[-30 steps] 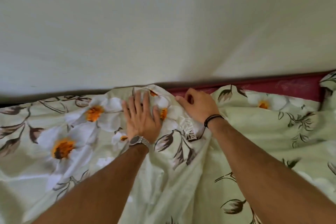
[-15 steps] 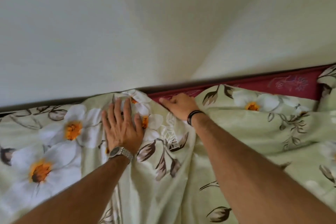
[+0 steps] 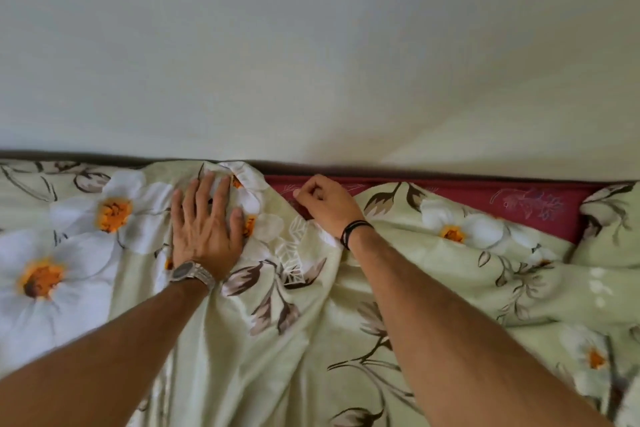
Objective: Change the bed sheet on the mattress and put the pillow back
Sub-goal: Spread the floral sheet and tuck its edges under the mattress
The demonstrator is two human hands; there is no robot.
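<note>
With the left hand (image 3: 204, 229) pressing flat to pin the floral bed sheet (image 3: 304, 340) and the right hand (image 3: 325, 204) pinching its edge, the hem wants drawing taut over the bare maroon mattress (image 3: 533, 208) toward the wall (image 3: 311, 45).

The bed sheet (image 3: 433, 288) is pale green, printed with large white flowers that have orange-yellow centres, along with brown buds, brown leaves and thin dark stems. One patch of it carries a white outlined leaf figure. The mattress (image 3: 519, 199), where it shows along the far edge, is deep maroon with a faint floral line drawing in pale pink and bluish tones. The wall (image 3: 311, 45) behind is plain off-white with a greenish tint. On the left wrist sits a silver metal watch (image 3: 190, 272) with a grey face; the right wrist wears a thin black band (image 3: 355, 230).
</note>
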